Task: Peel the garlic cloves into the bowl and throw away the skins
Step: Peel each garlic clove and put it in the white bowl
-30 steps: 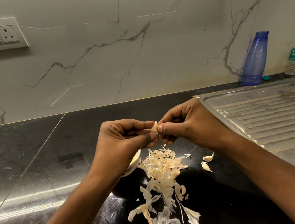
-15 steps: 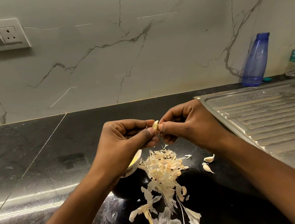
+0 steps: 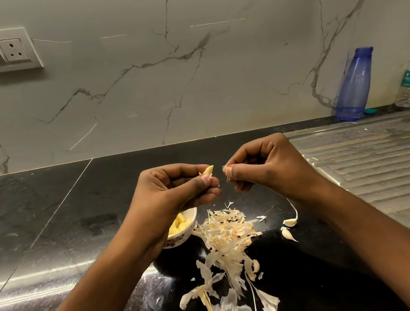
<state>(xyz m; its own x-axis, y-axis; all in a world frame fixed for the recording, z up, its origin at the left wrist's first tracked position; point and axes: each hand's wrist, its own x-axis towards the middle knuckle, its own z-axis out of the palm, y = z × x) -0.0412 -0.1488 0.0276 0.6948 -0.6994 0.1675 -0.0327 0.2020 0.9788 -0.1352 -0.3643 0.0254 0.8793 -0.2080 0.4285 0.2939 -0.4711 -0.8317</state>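
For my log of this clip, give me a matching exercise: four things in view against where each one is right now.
Things:
1 bowl
2 blue bottle
3 skins
4 clove

Places:
A pinched in the left hand
B heaped on the counter
C standing against the wall
D under the left wrist, with peeled cloves inside

Pairs: 1-D, 2-C, 3-B, 4-A.

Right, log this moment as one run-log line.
left hand: grips clove | right hand: pinches skin scrap | bowl: peeled cloves inside | skin pile: on counter
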